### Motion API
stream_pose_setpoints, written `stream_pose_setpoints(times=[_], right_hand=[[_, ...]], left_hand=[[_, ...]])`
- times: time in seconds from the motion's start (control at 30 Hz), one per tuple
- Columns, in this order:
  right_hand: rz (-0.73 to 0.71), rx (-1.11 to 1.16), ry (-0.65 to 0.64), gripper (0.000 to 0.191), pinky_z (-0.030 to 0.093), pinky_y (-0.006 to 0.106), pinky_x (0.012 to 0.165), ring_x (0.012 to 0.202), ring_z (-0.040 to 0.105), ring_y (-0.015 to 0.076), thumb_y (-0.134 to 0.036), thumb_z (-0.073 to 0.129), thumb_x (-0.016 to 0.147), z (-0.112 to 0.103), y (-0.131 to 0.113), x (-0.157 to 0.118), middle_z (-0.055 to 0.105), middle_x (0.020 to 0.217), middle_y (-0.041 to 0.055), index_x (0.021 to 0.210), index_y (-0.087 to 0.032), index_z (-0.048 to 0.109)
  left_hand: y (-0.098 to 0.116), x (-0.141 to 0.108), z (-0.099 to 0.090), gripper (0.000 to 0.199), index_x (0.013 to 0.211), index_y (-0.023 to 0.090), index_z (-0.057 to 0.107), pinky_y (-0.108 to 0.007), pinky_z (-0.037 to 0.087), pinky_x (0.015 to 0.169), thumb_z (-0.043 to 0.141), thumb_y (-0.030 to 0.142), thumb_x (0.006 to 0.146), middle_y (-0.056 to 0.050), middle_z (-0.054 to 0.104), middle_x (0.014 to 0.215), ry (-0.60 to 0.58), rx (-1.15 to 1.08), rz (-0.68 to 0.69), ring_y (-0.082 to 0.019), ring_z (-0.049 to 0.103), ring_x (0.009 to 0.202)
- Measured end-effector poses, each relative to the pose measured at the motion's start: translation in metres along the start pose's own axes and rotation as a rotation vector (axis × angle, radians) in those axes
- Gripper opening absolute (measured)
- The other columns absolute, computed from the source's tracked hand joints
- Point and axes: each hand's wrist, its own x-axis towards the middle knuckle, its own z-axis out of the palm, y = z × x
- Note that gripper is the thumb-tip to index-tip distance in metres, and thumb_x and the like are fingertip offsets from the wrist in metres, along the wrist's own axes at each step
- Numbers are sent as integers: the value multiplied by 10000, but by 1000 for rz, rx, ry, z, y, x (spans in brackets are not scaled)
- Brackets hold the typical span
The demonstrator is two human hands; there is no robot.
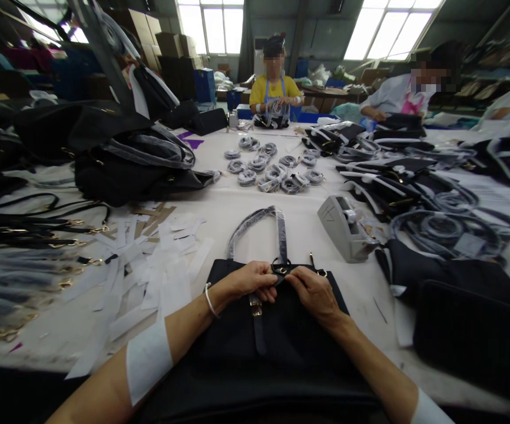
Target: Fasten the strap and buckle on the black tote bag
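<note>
A black handbag (299,335) lies in front of me, its wrapped handle (246,227) arching up from the top edge. My left hand (255,281) and my right hand (310,290) meet at that edge, fingers closed on a small black tag (279,272) with a gold-coloured fitting. The tag hangs by a thin black loop near the foot of the handle. Below my left hand, a black strap (259,333) with a gold-coloured buckle runs down the bag's front. The tips of my fingers partly hide the tag.
A grey tape dispenser (347,227) stands right of the bag. White paper strips (149,277) and straps with gold-coloured clasps (16,282) lie left. Wrapped strap coils (275,176) sit ahead. Black bags (126,159) pile up on both sides. Co-workers (277,88) work across the table.
</note>
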Motion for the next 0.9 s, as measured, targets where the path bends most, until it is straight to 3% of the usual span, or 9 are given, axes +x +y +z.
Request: stream_pose_setpoints(times=[0.1, 0.33, 0.53, 0.63, 0.8, 0.9], right_hand=[[29, 25, 37, 258, 421, 261, 627, 632, 567, 150, -354, 509, 996, -1, -1, -1, 589, 710, -20, 781, -227, 578], [-158, -149, 109, 236, 458, 344, 796, 842, 570, 218, -289, 528, 975, -5, -11, 6, 576, 857, 56, 771, -211, 618], [11, 27, 118, 233, 480, 344, 771, 839, 580, 214, -273, 493, 970, -2, -11, 11, 582, 866, 46, 741, -233, 520], [-11, 11, 67, 203, 494, 376, 788, 855, 601, 240, -336, 504, 949, -3, -8, 9, 609, 878, 57, 777, -248, 565], [-42, 68, -143, 211, 555, 408, 822, 862, 657, 275, -391, 574, 823, 9, 39, 2, 686, 934, 60, 984, -358, 707], [45, 161, -224, 158, 581, 485, 793, 848, 659, 343, -395, 671, 652, 25, 66, 9, 683, 855, 79, 799, -431, 718]], left_hand=[[2, -1, -3, 435, 764, 170, 461, -225, 517, 544, 745, 487, 673, -50, 696, 676, -9, 45, -23, -157, 681, 592], [2, 4, 8, 213, 732, 171, 448, -185, 493, 481, 645, 253, 728, -30, 689, 644, 114, 100, -83, -148, 676, 570], [0, 7, 10, 164, 744, 175, 457, -173, 488, 472, 606, 242, 748, -15, 681, 626, 193, 63, -43, -136, 669, 548], [-5, 6, 10, 116, 731, 164, 512, -183, 492, 473, 600, 239, 735, -16, 677, 614, 169, 11, -34, -134, 661, 534], [-25, 26, 6, 63, 655, 134, 600, -219, 521, 504, 603, 170, 707, -12, 645, 558, 26, -69, -82, -129, 633, 497], [-31, 45, -4, 125, 602, 124, 621, -237, 525, 505, 657, 187, 703, -34, 638, 542, -20, -69, -218, -152, 640, 524]])
